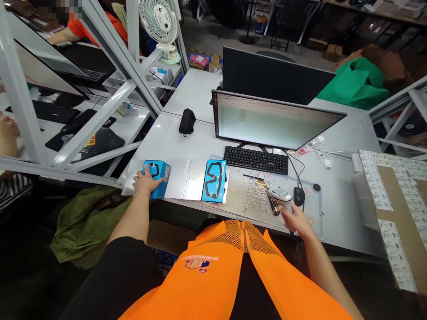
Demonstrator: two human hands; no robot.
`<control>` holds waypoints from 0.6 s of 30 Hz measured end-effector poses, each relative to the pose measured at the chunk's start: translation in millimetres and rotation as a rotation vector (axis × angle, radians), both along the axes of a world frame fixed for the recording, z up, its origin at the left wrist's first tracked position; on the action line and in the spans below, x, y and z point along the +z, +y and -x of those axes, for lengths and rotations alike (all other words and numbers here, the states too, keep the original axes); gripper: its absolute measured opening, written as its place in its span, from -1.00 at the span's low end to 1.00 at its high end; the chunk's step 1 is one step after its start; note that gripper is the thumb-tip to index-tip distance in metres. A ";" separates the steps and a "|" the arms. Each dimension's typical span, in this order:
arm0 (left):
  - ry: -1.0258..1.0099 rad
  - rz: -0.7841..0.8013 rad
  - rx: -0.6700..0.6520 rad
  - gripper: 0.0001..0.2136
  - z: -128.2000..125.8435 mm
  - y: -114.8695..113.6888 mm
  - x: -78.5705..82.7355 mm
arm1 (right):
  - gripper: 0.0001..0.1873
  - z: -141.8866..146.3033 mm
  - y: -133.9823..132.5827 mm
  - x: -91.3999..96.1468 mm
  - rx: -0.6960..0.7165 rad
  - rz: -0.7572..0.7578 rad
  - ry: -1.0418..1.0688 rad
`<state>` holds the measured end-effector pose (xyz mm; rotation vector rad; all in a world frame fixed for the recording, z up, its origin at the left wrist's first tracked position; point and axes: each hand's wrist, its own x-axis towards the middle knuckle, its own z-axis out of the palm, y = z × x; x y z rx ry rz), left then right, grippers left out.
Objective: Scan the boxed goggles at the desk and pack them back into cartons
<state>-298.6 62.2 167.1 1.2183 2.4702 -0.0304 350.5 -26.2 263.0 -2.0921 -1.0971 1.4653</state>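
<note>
On the left of the desk stands a blue box point(162, 186) with a small white label on its side. My left hand point(146, 181) grips it from above, thumb toward the label and fingers over the top. In my right hand point(295, 218) is a grey and white barcode scanner point(279, 194), held by its handle near the front edge. A black and yellow tool point(274, 206) lies just left of the scanner, partly hidden by it. Between my hands lies an unfolded printed sleeve point(214, 181), blue with a black frame picture at its right end.
Behind are a keyboard point(256, 160), a lit monitor point(267, 118), a mouse point(299, 196) and a black pouch point(187, 121). A metal frame point(100, 118) borders the left. A carton with labels point(400, 213) stands right. Another person's arm point(8, 138) shows far left.
</note>
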 end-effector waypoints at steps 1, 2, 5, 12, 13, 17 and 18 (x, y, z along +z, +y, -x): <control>0.011 -0.018 0.009 0.01 0.7 -0.3 -5.2 | -0.45 3.0 -1.6 2.0 -0.005 0.007 -0.005; 0.010 -0.054 0.022 -0.01 1.1 -0.4 -8.3 | -0.46 5.8 -3.2 4.1 -0.010 0.014 -0.009; -0.048 -0.209 0.072 -0.06 -0.5 3.3 -4.7 | -0.48 12.5 -7.3 9.3 -0.016 0.009 -0.039; -0.043 -0.518 0.105 -0.43 -77.6 21.6 44.3 | -0.48 20.7 -6.2 7.7 -0.004 -0.004 -0.071; -0.067 -0.543 0.052 -0.44 -104.9 21.1 49.6 | -0.48 22.0 -4.6 7.1 -0.003 0.002 -0.074; -0.218 -0.445 -0.181 -0.07 -224.7 13.2 56.8 | -0.45 25.6 2.6 6.2 0.027 0.037 -0.045; -0.249 -0.401 -0.219 0.02 -248.7 11.1 55.4 | -0.45 25.3 3.9 6.2 0.041 0.031 -0.026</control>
